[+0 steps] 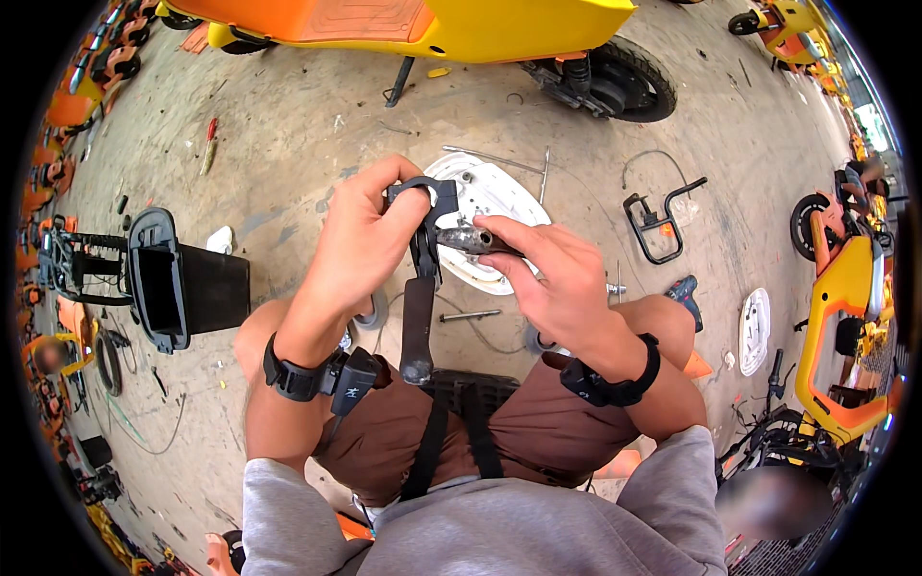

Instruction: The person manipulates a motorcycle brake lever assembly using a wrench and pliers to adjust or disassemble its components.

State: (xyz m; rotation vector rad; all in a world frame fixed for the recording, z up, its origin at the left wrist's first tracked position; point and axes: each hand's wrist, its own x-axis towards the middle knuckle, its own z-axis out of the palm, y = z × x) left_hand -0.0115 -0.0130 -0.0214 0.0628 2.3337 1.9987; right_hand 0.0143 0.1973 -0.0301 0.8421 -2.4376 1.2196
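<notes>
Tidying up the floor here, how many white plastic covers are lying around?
2: a round white cover on the floor behind the hands, and a smaller oval white cover by the right knee. More may be hidden.

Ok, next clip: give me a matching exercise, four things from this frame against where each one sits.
Things:
1. black bracket
2. white wheel cover
3. red-handled screwdriver
4. black basket

Places:
A. on the floor at the far left
B. gripped by the left hand
C. on the floor by the left knee
D. on the floor behind both hands

Pairs: 1-B, 2-D, 3-A, 4-C
</notes>
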